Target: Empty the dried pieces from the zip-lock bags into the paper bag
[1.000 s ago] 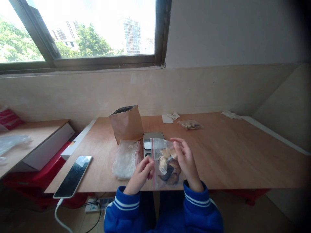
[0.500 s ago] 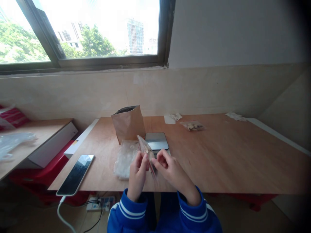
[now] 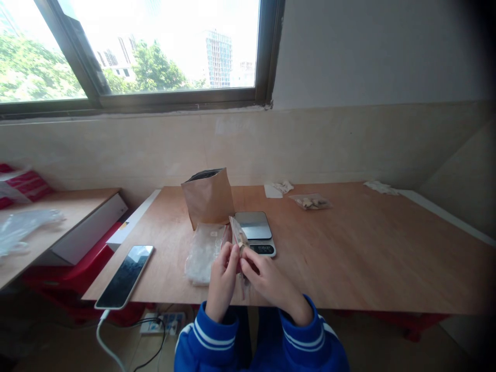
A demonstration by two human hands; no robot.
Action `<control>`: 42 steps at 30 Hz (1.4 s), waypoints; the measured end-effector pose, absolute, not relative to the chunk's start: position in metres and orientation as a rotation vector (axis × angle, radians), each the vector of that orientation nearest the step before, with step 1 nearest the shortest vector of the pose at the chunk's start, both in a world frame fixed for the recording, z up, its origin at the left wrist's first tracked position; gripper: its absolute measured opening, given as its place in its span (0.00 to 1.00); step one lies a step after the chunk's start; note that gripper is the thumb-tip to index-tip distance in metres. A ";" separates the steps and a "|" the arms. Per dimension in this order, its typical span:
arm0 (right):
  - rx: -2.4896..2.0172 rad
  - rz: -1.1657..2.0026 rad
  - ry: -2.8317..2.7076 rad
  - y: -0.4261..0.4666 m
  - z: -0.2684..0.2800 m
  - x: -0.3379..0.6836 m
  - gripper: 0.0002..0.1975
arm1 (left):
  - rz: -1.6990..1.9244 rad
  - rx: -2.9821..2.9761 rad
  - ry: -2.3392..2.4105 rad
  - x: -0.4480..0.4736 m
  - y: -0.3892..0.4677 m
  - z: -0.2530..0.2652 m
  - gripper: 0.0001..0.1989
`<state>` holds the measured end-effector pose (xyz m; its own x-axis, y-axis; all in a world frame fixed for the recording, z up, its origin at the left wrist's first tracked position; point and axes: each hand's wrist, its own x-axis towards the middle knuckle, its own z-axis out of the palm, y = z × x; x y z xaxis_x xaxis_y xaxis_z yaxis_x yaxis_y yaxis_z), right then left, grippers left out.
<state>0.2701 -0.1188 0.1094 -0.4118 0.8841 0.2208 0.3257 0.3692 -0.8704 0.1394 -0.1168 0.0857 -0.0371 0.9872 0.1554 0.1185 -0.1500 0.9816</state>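
Observation:
A small clear zip bag (image 3: 239, 233) with light tan pieces inside is pinched between both of my hands over the front of the table. My left hand (image 3: 223, 276) grips its left side, and the fingers of my right hand (image 3: 267, 276) close on its right side. Just beyond them sits a kitchen scale (image 3: 253, 226) with a shiny plate and a dark display. To the left lies a stack of clear plastic bags (image 3: 204, 256). Behind that, a brown paper pouch (image 3: 209, 199) stands upright with its top open.
Another zip bag of tan pieces (image 3: 311, 202) lies at the back, right of the scale. A phone (image 3: 124, 277) with a white cable rests at the table's left front edge. White paper (image 3: 273, 191) and crumpled tissue (image 3: 382, 187) lie near the wall.
My right hand has moved in closer to my left on the zip bag. The scale's display now shows beyond my fingers. The whole view has shifted slightly.

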 end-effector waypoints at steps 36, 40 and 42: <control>-1.194 0.865 -1.783 -0.106 0.092 0.272 0.12 | 1.267 1.444 1.193 0.138 -0.120 0.085 0.19; -1.213 0.852 -1.774 -0.105 0.090 0.276 0.12 | 1.238 1.474 1.222 0.142 -0.120 0.085 0.18; -1.222 0.845 -1.773 -0.105 0.089 0.276 0.12 | 1.227 1.487 1.232 0.143 -0.121 0.086 0.17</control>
